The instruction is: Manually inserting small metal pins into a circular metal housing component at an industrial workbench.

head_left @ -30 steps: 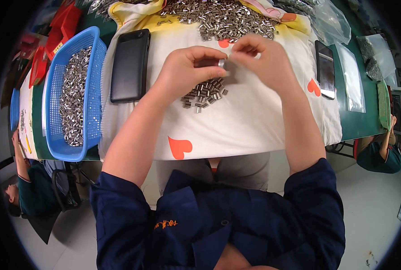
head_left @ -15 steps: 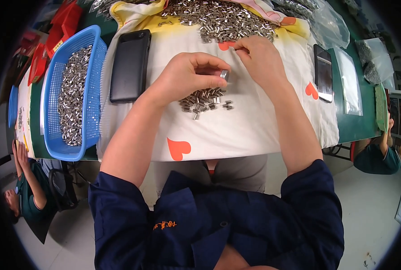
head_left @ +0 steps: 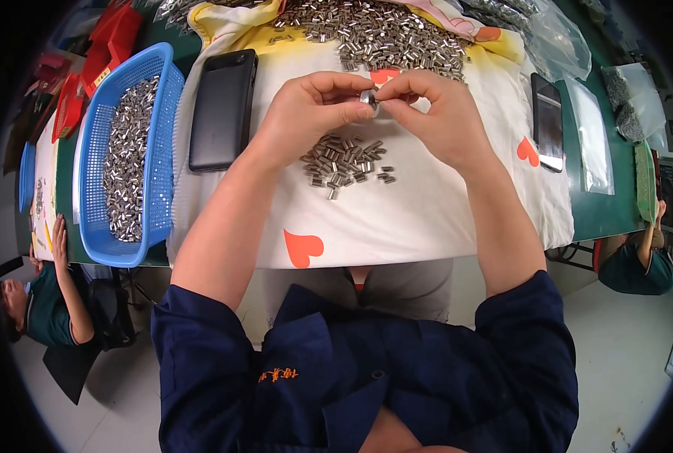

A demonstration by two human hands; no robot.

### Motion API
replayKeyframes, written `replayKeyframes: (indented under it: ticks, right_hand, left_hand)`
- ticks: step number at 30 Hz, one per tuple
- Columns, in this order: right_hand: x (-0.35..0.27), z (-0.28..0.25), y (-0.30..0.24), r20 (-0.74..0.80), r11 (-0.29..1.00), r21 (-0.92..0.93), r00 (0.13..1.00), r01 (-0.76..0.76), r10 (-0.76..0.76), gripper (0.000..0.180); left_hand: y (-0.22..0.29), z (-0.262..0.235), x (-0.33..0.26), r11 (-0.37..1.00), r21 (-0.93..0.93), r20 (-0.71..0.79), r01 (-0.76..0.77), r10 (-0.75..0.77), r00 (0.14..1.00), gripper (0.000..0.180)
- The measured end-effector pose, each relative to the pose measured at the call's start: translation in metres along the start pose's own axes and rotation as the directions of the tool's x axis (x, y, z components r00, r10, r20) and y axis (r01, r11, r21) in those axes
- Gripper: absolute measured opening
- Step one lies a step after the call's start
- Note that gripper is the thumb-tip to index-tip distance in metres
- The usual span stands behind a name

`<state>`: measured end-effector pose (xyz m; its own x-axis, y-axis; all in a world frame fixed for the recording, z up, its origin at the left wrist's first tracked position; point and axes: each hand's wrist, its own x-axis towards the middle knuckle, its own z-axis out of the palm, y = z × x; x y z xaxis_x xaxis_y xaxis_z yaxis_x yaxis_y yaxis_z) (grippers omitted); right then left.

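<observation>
Between the thumb and fingers of my left hand (head_left: pixel 295 117) is a short, shiny metal ring (head_left: pixel 368 97), held above the cloth. My right hand (head_left: pixel 446 117) meets it from the right, thumb and forefinger pinched at the ring's open side. A small metal cylinder seems to sit in that pinch, mostly hidden by the fingertips. Below my left hand lies a small heap of silvery metal cylinders (head_left: pixel 340 162) on the white cloth (head_left: pixel 397 219). Beyond both hands spreads a larger pile of the same cylinders (head_left: pixel 397 45).
Left of the cloth stands a blue plastic basket (head_left: pixel 95 181) of metal cylinders. A black power bank (head_left: pixel 222 113) lies beside it, and a phone (head_left: pixel 548 124) at the right. Clear bags (head_left: pixel 589 136) and red bins (head_left: pixel 110 45) border the area. Co-workers sit at both sides.
My right hand has come from the large pile's edge, left and toward me, to the ring. My left hand has lifted slightly away from the small heap, uncovering more of it.
</observation>
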<state>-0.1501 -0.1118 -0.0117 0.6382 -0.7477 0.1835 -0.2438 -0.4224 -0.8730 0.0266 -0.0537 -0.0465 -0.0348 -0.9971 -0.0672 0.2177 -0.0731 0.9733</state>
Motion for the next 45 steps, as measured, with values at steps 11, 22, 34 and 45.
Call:
replayKeyframes:
  ticks: [11, 22, 34, 45]
  right_hand:
    - [-0.002, 0.009, 0.003, -0.062, 0.962, -0.227, 0.984, 0.15, -0.168, 0.008]
    - [-0.005, 0.011, -0.001, -0.11, 0.968, -0.208, 0.981, 0.137, -0.162, 0.008]
    - [-0.003, 0.001, -0.003, -0.037, 0.999, -0.017, 0.998, 0.042, -0.042, 0.011]
    - [-0.006, 0.012, -0.002, -0.065, 0.924, -0.342, 0.976, 0.172, -0.206, 0.005]
  left_hand:
    - [0.004, 0.001, -0.001, 1.0, 0.021, -0.005, 0.021, -0.021, 1.0, 0.028]
    - [0.007, 0.002, -0.003, 0.999, 0.043, -0.013, 0.031, -0.03, 0.999, 0.029]
    - [0.004, 0.001, -0.002, 0.999, -0.026, -0.005, 0.021, -0.021, 1.0, 0.029]
    - [0.011, 0.007, -0.006, 0.987, 0.161, -0.037, 0.024, -0.019, 0.999, 0.026]
